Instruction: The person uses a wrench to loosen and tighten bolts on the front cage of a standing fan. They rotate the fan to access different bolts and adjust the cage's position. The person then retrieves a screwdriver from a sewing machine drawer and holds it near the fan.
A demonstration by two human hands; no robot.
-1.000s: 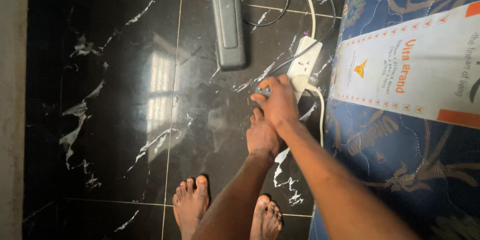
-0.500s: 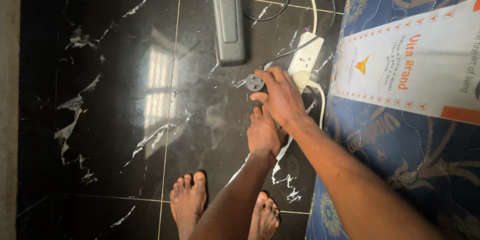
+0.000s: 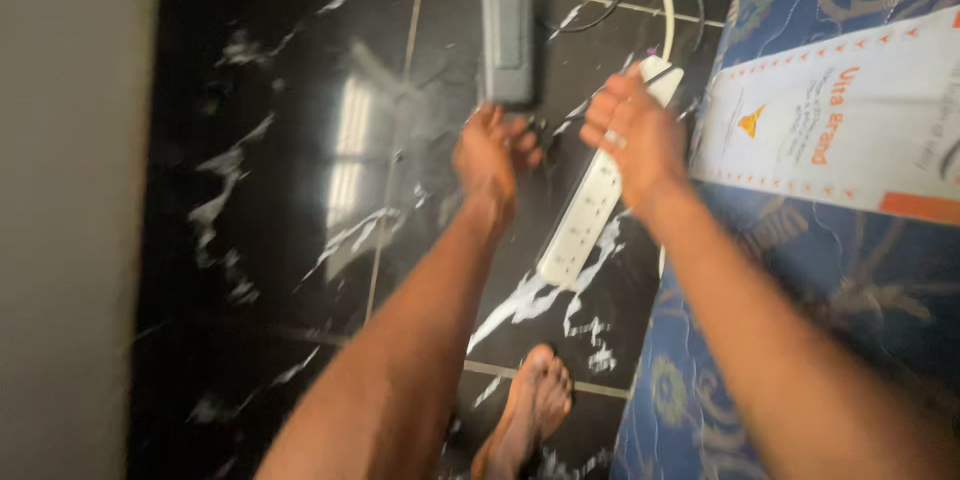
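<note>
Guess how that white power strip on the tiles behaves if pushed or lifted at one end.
The white power strip looks like a rigid plastic bar, so it probably lifts without sagging. On the glossy black floor it likely slides easily. Its white cord may drag or tug back.

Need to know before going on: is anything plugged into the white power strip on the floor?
Cannot tell. The power strip lies flat on the dark tiles, its near sockets apparently empty, but the right hand covers its far end.
</note>
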